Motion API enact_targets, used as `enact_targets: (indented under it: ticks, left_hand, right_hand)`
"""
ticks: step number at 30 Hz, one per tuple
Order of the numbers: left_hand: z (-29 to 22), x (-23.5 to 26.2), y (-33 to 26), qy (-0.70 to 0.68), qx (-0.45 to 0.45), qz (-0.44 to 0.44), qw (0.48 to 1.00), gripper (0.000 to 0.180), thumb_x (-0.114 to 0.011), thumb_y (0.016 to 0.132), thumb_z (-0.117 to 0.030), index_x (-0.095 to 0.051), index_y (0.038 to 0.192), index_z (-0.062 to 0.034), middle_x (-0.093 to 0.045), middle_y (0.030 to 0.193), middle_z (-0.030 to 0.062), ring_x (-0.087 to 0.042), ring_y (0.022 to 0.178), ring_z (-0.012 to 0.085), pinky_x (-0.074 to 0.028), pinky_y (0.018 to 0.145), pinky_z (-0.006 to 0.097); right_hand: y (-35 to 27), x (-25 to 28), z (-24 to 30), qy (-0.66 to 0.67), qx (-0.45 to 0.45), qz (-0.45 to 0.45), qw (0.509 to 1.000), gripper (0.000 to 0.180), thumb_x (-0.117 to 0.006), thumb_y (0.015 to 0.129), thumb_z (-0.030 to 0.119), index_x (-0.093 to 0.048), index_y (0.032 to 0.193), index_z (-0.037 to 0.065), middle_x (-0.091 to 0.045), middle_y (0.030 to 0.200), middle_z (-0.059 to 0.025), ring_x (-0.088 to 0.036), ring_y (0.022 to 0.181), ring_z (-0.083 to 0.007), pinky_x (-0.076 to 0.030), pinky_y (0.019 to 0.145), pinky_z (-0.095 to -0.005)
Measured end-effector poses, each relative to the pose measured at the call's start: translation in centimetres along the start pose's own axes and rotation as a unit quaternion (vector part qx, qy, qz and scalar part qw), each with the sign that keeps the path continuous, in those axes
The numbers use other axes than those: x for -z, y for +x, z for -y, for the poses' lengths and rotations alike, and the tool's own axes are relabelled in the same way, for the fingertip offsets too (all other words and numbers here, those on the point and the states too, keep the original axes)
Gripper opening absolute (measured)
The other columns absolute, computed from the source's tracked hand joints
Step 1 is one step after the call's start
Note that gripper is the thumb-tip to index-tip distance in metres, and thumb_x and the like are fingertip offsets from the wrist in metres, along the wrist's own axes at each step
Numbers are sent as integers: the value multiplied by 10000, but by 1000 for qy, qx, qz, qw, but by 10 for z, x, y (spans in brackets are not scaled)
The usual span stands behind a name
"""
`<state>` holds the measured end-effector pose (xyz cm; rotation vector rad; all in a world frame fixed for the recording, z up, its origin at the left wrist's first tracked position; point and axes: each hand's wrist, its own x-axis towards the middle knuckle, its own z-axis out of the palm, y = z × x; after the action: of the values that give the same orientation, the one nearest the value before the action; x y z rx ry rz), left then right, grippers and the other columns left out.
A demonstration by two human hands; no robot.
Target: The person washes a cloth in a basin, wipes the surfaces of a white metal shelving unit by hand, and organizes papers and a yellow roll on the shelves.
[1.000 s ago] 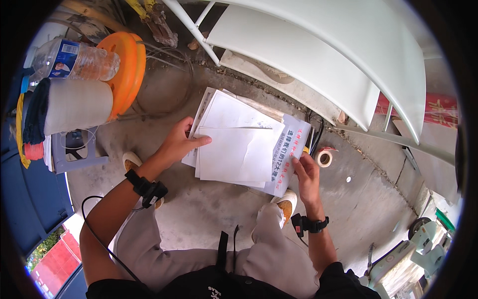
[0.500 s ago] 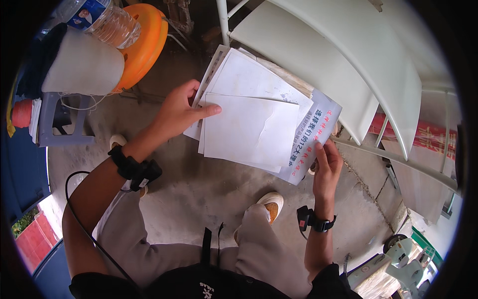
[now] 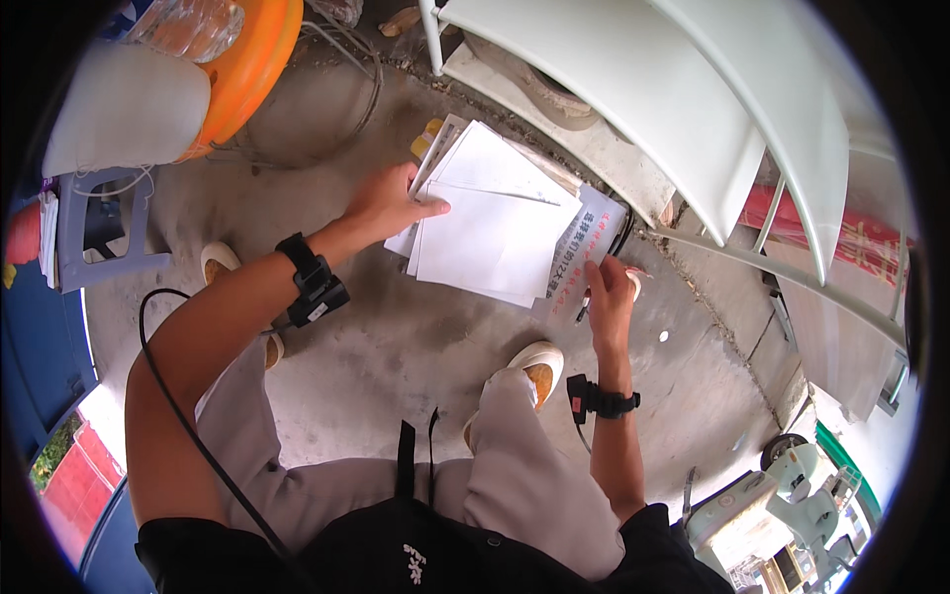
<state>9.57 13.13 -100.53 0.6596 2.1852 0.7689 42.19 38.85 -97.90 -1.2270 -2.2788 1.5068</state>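
A loose stack of white papers (image 3: 485,238) spans the space between my two hands, over the floor. My left hand (image 3: 391,205) pinches its left edge, thumb on top and fingers underneath. Beneath the white sheets lies a larger grey printed sheet (image 3: 597,233) with red and dark lettering, showing along the right side. My right hand (image 3: 612,295) closes on the lower right corner of that printed sheet. The sheets are fanned unevenly, and more paper edges stick out at the upper left. Black straps with small devices sit on both wrists.
A white metal shelf rack (image 3: 633,79) stands ahead and to the right. At the left are an orange round stool seat (image 3: 247,74), a clear bottle (image 3: 193,28) and a grey plastic stool (image 3: 69,233). A yellow-capped item (image 3: 426,139) lies beyond the papers.
The papers have moved slightly down and away from the shelf, still in both hands. My view has shifted, so more of the lower shelf and floor shows.
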Motion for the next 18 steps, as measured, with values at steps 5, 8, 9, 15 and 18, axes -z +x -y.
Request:
enact_targets:
  ticks: [5,8,9,15,18]
  left_hand:
    - [-27,37,-31,-136,-107,-67,983,500,-951,874,-370,-666,1057,-1,-721,903,85,-644,786,151,-533,724,343]
    - [-64,71,-50,-257,-148,-87,951,503,-952,877,-336,-670,1121,2,-734,952,73,-649,816,125,-536,736,334]
    - [-78,83,-52,-289,-157,-89,940,508,-952,877,-331,-675,1141,3,-741,967,72,-657,826,121,-539,740,334]
    - [-151,131,-17,-208,-124,-92,966,489,-899,933,-197,-689,1312,31,-770,1129,90,-724,995,118,-583,876,292]
    - [-182,128,18,-45,-137,-188,971,601,-902,886,-397,-726,1250,47,-801,1106,182,-791,1020,270,-618,908,394]
  right_hand:
    - [-28,19,70,21,53,0,998,193,-683,1106,155,-707,1059,-31,-634,813,13,-546,748,-66,-443,669,-256]
    - [-32,38,134,71,63,7,995,212,-667,1120,157,-741,1168,-36,-693,956,6,-596,871,-78,-480,780,-267]
    - [-26,45,145,85,86,-9,993,208,-667,1119,159,-743,1170,-28,-694,951,14,-588,866,-65,-467,772,-256]
    - [34,79,193,32,86,-64,994,292,-684,1113,167,-742,1282,-65,-755,980,-23,-605,854,-58,-497,754,-260]
    - [63,92,194,0,77,-89,993,322,-678,1115,193,-738,1296,-67,-762,1006,-36,-653,878,-74,-546,789,-279]
